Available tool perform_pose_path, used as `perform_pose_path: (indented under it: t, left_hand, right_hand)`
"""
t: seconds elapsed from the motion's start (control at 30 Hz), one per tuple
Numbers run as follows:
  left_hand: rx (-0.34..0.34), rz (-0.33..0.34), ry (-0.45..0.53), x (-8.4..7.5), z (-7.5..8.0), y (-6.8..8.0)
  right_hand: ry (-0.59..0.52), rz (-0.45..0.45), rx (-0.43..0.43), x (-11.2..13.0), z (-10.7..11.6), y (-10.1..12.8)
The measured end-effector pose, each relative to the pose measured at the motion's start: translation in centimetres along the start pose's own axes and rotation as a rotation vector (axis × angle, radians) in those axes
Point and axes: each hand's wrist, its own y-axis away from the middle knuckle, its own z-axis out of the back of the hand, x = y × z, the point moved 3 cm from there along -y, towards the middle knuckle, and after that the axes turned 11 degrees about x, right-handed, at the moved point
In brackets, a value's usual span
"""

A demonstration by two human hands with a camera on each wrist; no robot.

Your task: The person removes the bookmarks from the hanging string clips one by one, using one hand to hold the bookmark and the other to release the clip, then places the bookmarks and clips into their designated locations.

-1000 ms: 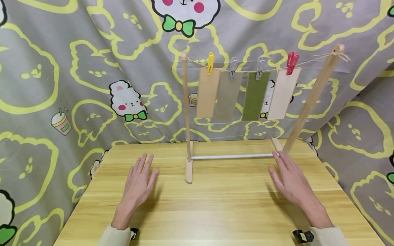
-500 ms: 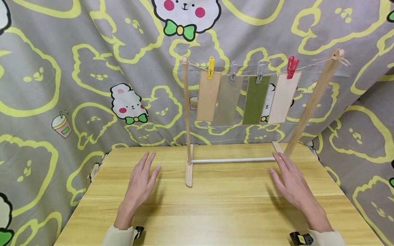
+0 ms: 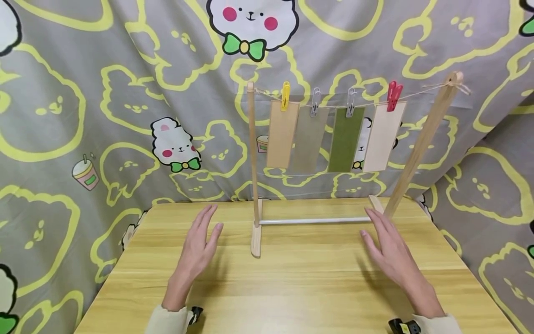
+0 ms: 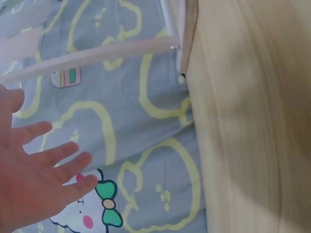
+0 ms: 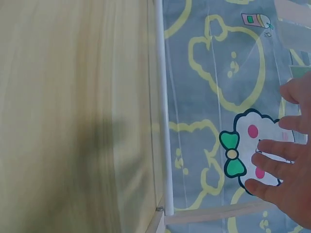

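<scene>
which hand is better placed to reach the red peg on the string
Right, probably. The right hand hovers open over the table beside the rack's right post, roughly below the red peg. The left hand is open too, but left of the left post, nearer the yellow peg.

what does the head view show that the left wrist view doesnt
Only the head view shows the right hand, the string with four pegs, yellow, two clear and red, and the four hanging strips, among them the green strip.

Only the left wrist view shows the left hand from close by, fingers spread and holding nothing, against the printed cloth.

Both show the left hand, the wooden table, the rack's white bar and the cartoon backdrop.
</scene>
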Motion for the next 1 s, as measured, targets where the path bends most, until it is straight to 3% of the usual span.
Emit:
perform_pose_path:
  t: [0.43,0.73,1.0]
  left_hand:
    - [-0.079,-0.063,0.115,-1.3,-0.2,-1.5]
    - [-0.124,-0.105,0.128,-1.8,-0.6,-1.5]
    - [-0.182,-0.167,0.209,-3.3,-0.7,-2.8]
  right_hand:
    - [-0.048,0.066,-0.116,1.2,0.5,-1.5]
    - [-0.084,0.086,-0.109,2.0,0.8,-2.5]
    - [-0.078,0.149,-0.144,3.3,1.4,-3.5]
